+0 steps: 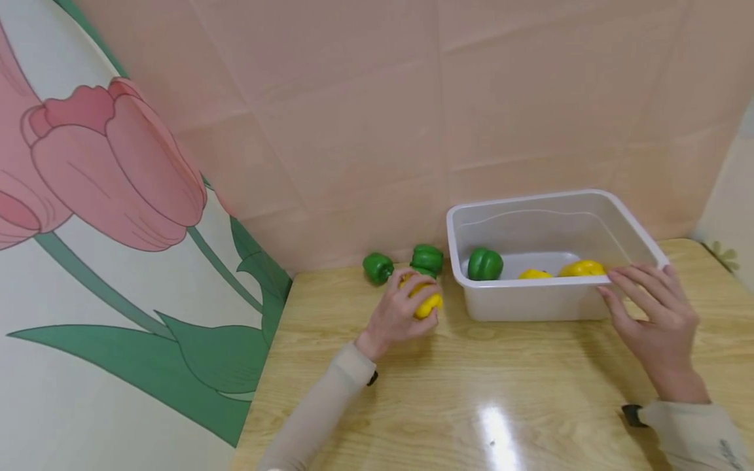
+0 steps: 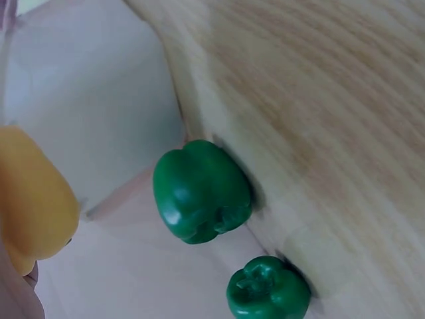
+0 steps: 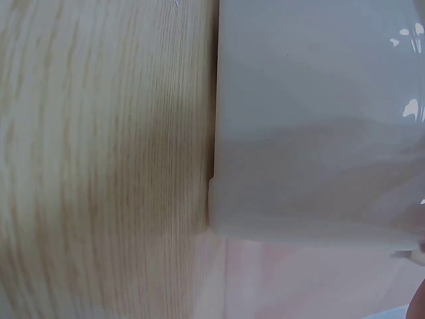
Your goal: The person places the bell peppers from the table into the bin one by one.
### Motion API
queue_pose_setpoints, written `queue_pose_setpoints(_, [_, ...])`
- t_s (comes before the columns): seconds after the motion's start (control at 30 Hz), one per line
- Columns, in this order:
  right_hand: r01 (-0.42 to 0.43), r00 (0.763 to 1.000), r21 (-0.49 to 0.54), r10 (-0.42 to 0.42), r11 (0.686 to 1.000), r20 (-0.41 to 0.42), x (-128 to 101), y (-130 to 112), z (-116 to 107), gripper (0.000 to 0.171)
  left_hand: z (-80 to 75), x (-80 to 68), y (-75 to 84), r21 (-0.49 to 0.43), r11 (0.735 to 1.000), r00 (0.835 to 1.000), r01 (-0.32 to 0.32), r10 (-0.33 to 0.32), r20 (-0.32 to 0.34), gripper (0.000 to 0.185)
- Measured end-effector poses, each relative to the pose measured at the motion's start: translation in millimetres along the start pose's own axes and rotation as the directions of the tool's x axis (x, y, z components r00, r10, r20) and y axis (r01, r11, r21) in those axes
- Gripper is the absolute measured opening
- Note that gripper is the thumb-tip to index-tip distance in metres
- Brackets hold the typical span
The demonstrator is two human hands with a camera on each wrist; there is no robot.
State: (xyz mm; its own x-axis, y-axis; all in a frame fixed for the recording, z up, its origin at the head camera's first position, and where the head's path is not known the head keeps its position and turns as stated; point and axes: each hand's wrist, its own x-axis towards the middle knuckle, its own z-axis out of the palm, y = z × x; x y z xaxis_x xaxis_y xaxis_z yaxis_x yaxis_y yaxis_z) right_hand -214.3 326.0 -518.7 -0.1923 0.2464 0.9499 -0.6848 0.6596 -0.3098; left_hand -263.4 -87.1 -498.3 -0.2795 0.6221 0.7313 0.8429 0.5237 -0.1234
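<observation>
In the head view, the left grip (image 1: 400,314) is grasping a yellow pepper (image 1: 429,306), green peppers (image 1: 427,257) sitting just beyond it, the tub (image 1: 530,304) standing to its right. The right grip (image 1: 654,320) is touching the tub's rim (image 1: 530,284); whether it's pinching, I can't tell. In the left wrist view, green peppers are lying near the grip; a low swing could send them rolling. In the right wrist view, the tub's wall (image 3: 312,133) is showing; a loose touch could let it slide if bumped.
</observation>
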Motion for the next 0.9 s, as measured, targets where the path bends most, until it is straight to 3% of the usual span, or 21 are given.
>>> queue_pose_setpoints(0.67, [0.008,1.0,-0.003,-0.008,1.0,0.009,2.3,-3.9,-0.1,0.033,-8.9,20.0,-7.8,0.02,0.999,1.0,0.028,-0.028,0.001,0.034])
queue_pose_setpoints(0.9, [0.001,1.0,-0.007,-0.001,1.0,0.011,1.3,-2.7,-0.1,0.033,-11.3,28.3,-10.8,0.002,1.0,0.999,0.022,-0.022,-0.037,0.034])
